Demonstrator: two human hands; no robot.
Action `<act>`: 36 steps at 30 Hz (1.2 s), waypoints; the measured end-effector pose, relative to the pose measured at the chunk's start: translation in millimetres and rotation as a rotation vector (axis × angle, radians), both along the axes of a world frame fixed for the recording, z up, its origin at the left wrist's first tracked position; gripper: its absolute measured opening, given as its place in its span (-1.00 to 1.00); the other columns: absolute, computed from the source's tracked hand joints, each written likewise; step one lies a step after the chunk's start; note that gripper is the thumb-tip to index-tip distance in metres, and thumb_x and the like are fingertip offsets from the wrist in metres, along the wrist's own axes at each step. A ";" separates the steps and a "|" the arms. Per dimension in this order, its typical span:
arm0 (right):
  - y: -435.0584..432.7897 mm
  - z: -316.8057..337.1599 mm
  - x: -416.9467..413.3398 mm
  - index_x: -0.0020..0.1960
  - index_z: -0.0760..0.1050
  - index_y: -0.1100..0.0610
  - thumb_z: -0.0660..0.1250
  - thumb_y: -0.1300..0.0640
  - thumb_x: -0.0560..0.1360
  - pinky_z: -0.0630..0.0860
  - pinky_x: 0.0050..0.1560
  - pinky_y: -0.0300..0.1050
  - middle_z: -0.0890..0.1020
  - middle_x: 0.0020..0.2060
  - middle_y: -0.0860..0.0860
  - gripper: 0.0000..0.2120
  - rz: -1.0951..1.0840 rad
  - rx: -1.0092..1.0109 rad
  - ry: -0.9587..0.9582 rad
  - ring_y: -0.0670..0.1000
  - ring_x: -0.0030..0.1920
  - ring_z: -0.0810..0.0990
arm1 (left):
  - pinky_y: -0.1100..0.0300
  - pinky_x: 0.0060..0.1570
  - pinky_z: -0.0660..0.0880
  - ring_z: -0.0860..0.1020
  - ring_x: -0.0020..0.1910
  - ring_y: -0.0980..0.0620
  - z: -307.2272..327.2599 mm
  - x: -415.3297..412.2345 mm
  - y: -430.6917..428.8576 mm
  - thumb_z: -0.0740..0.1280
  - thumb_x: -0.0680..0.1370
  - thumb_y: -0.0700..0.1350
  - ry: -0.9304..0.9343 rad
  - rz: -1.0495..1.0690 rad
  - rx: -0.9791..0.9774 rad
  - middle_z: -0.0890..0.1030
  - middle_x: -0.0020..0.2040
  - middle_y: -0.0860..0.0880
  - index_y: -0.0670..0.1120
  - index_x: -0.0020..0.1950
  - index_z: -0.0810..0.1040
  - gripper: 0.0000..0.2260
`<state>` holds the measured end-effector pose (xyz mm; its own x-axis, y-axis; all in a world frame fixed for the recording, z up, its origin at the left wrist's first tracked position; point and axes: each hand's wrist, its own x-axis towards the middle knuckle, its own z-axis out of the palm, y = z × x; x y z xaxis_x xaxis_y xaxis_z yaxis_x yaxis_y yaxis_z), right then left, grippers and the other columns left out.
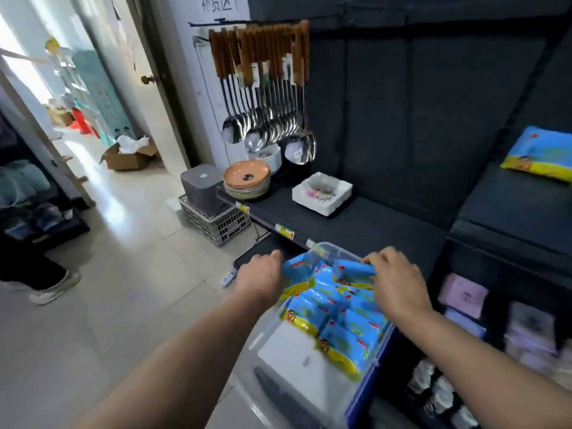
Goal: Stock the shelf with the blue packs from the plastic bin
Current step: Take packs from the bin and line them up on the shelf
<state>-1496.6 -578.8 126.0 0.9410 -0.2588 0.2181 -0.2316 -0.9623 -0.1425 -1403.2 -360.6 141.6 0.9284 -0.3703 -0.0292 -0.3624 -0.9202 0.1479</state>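
A clear plastic bin [272, 342] sits low in front of the dark shelf [365, 224], holding several blue-and-yellow packs [343, 332]. My left hand [260, 278] grips a blue pack [298, 270] at the bin's far left. My right hand [396, 283] pinches another blue pack [353, 270] at the bin's far end, its fingers curled over the top edge. One blue pack [538, 153] lies on the right-hand shelf section. A white flat item [297, 357] lies in the near part of the bin.
On the shelf stand stacked orange plates [247, 178], white bowls [269, 157] and a white square dish [322, 193]; ladles [266, 125] hang above. A grey box [202, 188] sits on a crate [216, 224]. Someone's shoe [55, 287] is at left. Pink packs [464, 295] fill lower right shelves.
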 end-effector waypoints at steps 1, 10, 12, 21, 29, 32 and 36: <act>-4.2 5.5 -10.8 0.11 0.48 -0.07 0.40 0.22 0.37 0.37 -0.08 -0.05 0.45 -0.01 -0.03 -0.64 -0.034 -0.017 -0.047 0.06 0.03 0.47 | -0.03 0.02 0.49 0.51 0.11 -0.16 5.2 -2.0 -6.8 0.24 0.51 -0.19 -0.007 -0.041 -0.020 0.57 0.09 -0.12 -0.06 0.17 0.42 -0.76; -67.6 67.8 -93.0 0.17 0.46 -0.02 0.40 0.23 0.42 0.39 -0.09 -0.02 0.48 -0.01 -0.02 -0.63 -0.343 -0.100 -0.254 0.09 0.02 0.48 | 0.00 0.04 0.43 0.50 0.16 -0.13 59.9 -30.9 -112.1 0.25 0.55 -0.12 -0.070 -0.257 -0.213 0.56 0.15 -0.11 -0.04 0.31 0.39 -0.68; -87.7 81.8 -111.2 0.19 0.43 -0.01 0.39 0.23 0.43 0.39 -0.07 -0.03 0.48 0.00 -0.01 -0.62 -0.409 -0.116 -0.302 0.08 0.03 0.48 | -0.02 0.03 0.47 0.52 0.12 -0.13 74.2 -40.9 -141.7 0.26 0.55 -0.12 -0.094 -0.319 -0.263 0.58 0.11 -0.10 -0.06 0.26 0.41 -0.72; -188.8 121.0 -171.0 0.03 0.50 -0.02 0.49 0.31 0.25 0.21 -0.19 -0.10 0.54 -0.13 -0.04 -0.57 -0.487 -0.252 -0.360 0.07 -0.13 0.55 | 0.05 -0.01 0.35 0.45 0.07 -0.04 122.0 -72.3 -271.0 0.22 0.58 -0.09 -0.389 -0.480 -0.287 0.56 0.05 0.03 0.00 0.21 0.42 -0.80; -252.3 137.5 -174.5 0.19 0.39 -0.04 0.35 0.26 0.43 0.29 0.06 -0.09 0.49 0.04 -0.05 -0.61 -0.301 -0.257 -0.216 0.03 0.09 0.47 | 0.06 -0.03 0.29 0.38 0.11 -0.04 128.1 -74.8 -362.6 0.25 0.55 -0.17 -0.316 -0.428 -0.206 0.58 -0.01 0.03 0.03 0.21 0.42 -0.76; -265.4 139.2 -166.8 0.21 0.38 -0.01 0.32 0.28 0.43 0.31 0.09 -0.08 0.47 0.06 -0.03 -0.60 -0.254 -0.231 -0.205 0.05 0.11 0.44 | 0.07 -0.05 0.29 0.38 0.08 -0.04 125.3 -75.0 -379.7 0.25 0.55 -0.19 -0.302 -0.408 -0.187 0.58 0.01 0.03 0.04 0.20 0.41 -0.75; -278.8 132.3 -155.2 0.17 0.38 0.00 0.34 0.30 0.41 0.34 0.06 -0.09 0.46 0.03 -0.03 -0.60 -0.237 -0.203 -0.218 0.04 0.07 0.43 | 0.02 0.03 0.35 0.40 0.08 -0.05 127.9 -68.2 -397.8 0.23 0.57 -0.15 -0.276 -0.415 -0.182 0.57 0.04 0.01 0.02 0.19 0.42 -0.80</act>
<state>-1651.8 -857.6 258.3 0.7858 -0.3949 0.4759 -0.4369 -0.8992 -0.0248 -1471.4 -758.4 269.5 0.6671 -0.6843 0.2943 -0.7384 -0.6598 0.1396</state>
